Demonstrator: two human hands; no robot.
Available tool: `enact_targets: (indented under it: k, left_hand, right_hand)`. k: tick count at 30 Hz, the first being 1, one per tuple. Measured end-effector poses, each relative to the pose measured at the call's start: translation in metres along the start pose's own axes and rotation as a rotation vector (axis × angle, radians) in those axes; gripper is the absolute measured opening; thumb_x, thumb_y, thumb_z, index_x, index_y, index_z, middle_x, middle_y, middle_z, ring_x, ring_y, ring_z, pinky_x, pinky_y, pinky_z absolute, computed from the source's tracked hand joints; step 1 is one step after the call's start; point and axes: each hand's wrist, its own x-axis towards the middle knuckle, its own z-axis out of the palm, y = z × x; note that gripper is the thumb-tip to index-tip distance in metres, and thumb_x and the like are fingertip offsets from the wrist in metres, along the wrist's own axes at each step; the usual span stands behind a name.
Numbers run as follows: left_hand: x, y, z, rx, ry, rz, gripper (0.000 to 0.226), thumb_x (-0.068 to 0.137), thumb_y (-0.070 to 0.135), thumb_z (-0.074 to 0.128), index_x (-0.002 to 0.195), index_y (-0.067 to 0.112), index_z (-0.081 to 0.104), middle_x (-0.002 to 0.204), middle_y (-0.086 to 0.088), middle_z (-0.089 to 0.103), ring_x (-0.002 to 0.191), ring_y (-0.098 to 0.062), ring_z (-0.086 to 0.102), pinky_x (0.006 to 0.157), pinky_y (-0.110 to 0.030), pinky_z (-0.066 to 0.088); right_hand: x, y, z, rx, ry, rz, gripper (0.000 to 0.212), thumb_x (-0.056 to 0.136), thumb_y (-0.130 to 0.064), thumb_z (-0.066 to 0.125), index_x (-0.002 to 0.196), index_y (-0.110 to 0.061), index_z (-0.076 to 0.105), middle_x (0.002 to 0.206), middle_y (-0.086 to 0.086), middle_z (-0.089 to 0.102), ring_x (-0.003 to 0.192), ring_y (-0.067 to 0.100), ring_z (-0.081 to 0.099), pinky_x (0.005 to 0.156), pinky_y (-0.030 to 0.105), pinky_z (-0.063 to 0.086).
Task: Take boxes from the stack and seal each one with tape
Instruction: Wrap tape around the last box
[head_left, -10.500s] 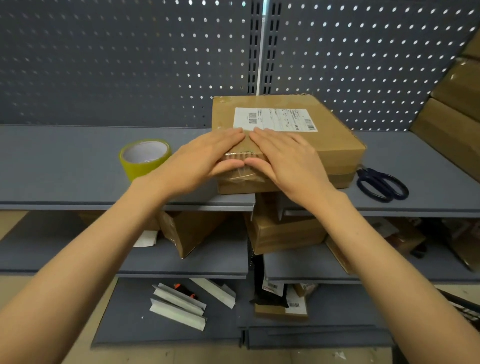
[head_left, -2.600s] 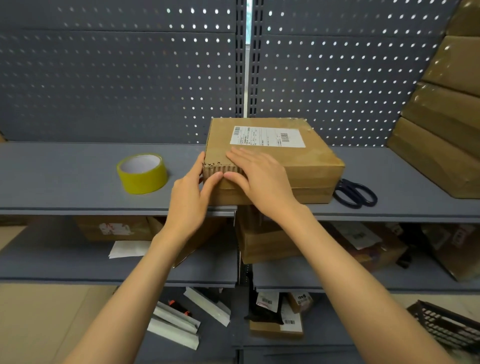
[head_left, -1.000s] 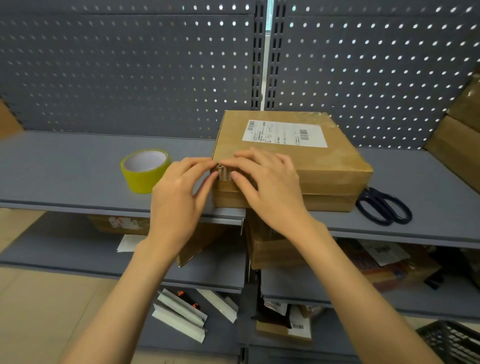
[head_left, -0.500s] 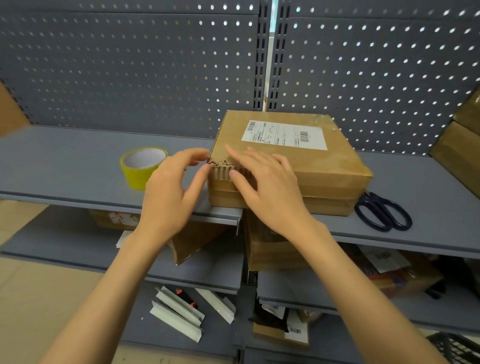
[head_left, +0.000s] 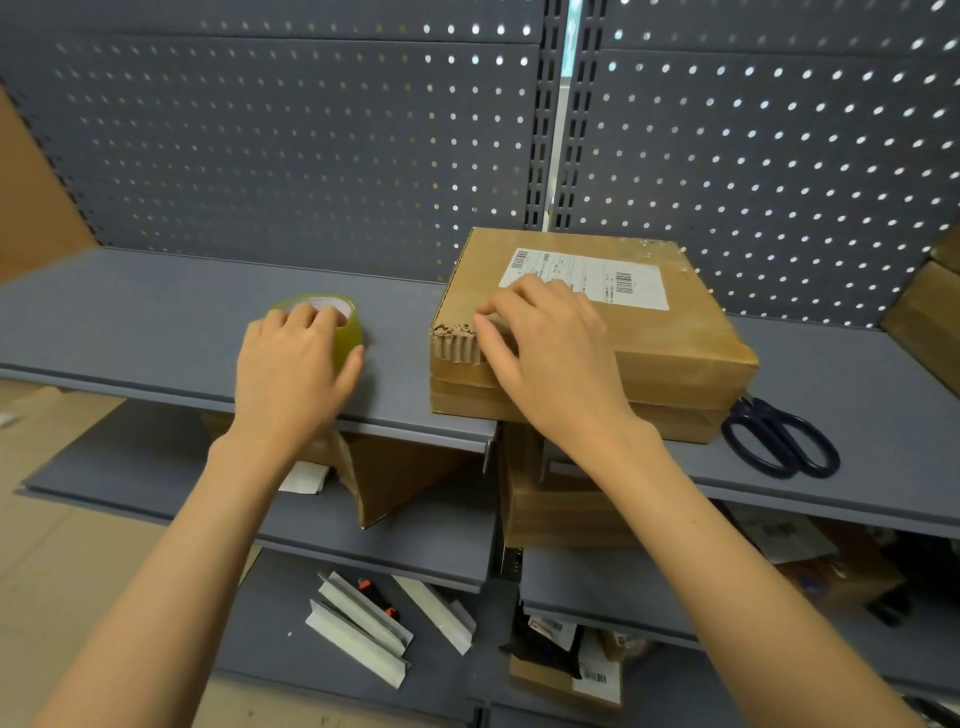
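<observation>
dim, even light; edges bowed (wide lens), slight blur.

Brown cardboard box (head_left: 670, 343) sits flat on the grey shelf (head_left: 130, 317), white shipping label w/ barcodes on top, near-left corner torn, corrugation showing. It rests on a second, flatter box (head_left: 670, 421) beneath. Right hand (head_left: 550, 353) presses fingers on that torn corner. Yellow-green tape roll (head_left: 349, 332) lies flat on the shelf left of the box, apart from it; left hand (head_left: 291, 369) grips it from above.
</observation>
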Motion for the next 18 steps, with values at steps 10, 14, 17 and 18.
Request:
enact_targets:
  k: [10,14,17,18]
  left_hand:
    - [0.021,-0.029,0.019,-0.047,-0.189,0.074,0.031,0.093,0.030,0.055,0.111,0.004,0.055,0.093,-0.022,0.066,0.089,-0.041,0.059,0.065,-0.036,0.030]
    - [0.029,-0.045,0.018,-0.163,-0.142,0.065,0.032,0.094,0.036,0.052,0.109,0.008,0.054,0.095,-0.017,0.065,0.091,-0.039,0.058,0.065,-0.036,0.032]
    - [0.034,-0.055,0.010,-0.430,-0.078,-0.043,0.029,0.093,0.038,0.057,0.103,0.011,0.054,0.083,-0.007,0.056,0.086,-0.040,0.056,0.063,-0.035,0.030]
    - [0.036,-0.059,0.006,-0.530,-0.056,-0.060,0.030,0.090,0.042,0.058,0.097,0.012,0.053,0.078,-0.004,0.052,0.081,-0.038,0.054,0.063,-0.036,0.032]
  right_hand:
    - [0.031,-0.033,0.028,0.013,-0.007,-0.024,0.016,0.091,-0.021,0.057,0.088,-0.011,0.069,0.083,0.005,0.062,0.078,0.025,0.056,0.070,0.030,0.033]
    - [0.045,-0.047,0.045,-0.034,0.010,-0.012,0.016,0.088,-0.022,0.055,0.085,-0.013,0.068,0.081,0.005,0.061,0.075,0.027,0.056,0.067,0.031,0.033]
    - [0.056,-0.056,0.055,-0.052,0.040,-0.003,0.015,0.086,-0.021,0.056,0.083,-0.013,0.067,0.080,0.005,0.060,0.074,0.027,0.056,0.066,0.031,0.034]
    - [0.059,-0.059,0.058,-0.053,0.051,0.007,0.014,0.086,-0.021,0.056,0.083,-0.013,0.068,0.080,0.005,0.061,0.074,0.027,0.056,0.066,0.030,0.032]
